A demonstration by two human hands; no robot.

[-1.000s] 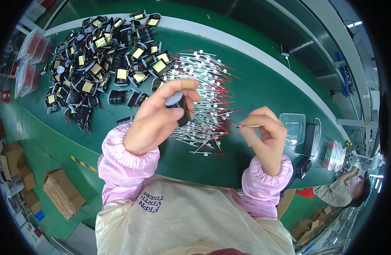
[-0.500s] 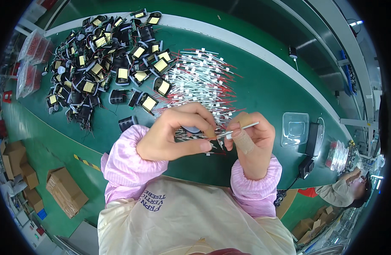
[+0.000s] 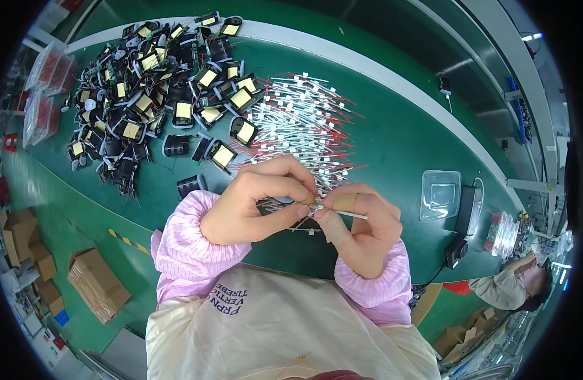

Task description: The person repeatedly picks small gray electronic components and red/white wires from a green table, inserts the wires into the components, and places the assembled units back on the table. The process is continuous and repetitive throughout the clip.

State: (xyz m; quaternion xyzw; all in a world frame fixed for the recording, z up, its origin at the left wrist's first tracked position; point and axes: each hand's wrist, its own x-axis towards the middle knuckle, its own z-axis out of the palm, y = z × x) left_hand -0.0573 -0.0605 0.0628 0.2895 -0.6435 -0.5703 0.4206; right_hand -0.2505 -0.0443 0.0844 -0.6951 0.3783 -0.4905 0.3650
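White wire sits pinched between the right hand's thumb and fingers, its free end pointing toward three o'clock. The left hand, just beside, curls around a mostly hidden case. Loose wires spread at twelve, black cases at ten.

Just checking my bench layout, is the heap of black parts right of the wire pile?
No, the heap of black parts lies left of the wire pile on the green table.
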